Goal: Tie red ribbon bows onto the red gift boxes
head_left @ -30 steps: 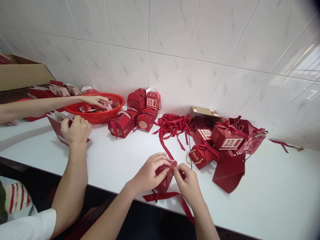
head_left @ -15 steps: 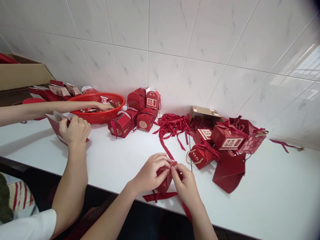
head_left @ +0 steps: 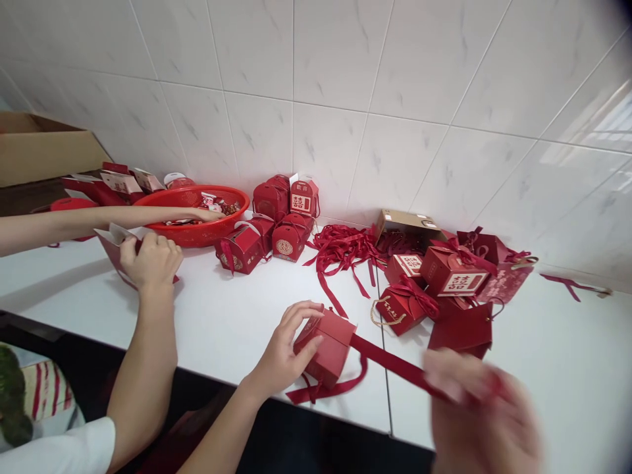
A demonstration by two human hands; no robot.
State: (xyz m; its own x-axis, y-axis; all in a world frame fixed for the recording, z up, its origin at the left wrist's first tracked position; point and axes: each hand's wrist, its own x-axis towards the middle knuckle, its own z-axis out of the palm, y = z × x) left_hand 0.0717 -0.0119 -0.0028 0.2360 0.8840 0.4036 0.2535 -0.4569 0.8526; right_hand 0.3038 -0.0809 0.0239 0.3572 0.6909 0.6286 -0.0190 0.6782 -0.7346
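My left hand [head_left: 286, 349] grips a small red gift box [head_left: 328, 347] near the front edge of the white counter [head_left: 232, 316]. A red ribbon [head_left: 395, 365] runs from the box out to my right hand [head_left: 481, 411], which is blurred by motion at the lower right and seems closed on the ribbon's end. Another loop of ribbon lies under the box.
A co-worker's hands are at the left: one [head_left: 151, 260] on a red paper bag, one [head_left: 202, 214] in a red basket [head_left: 195, 210] of sweets. Finished red boxes [head_left: 276, 220], loose ribbons [head_left: 340, 247], more boxes and bags [head_left: 449, 276] and a cardboard carton [head_left: 42, 148] crowd the back.
My right hand has left the box and pulled the ribbon out to the lower right. The box now lies tipped under my left hand. The co-worker's hand stays in the basket.
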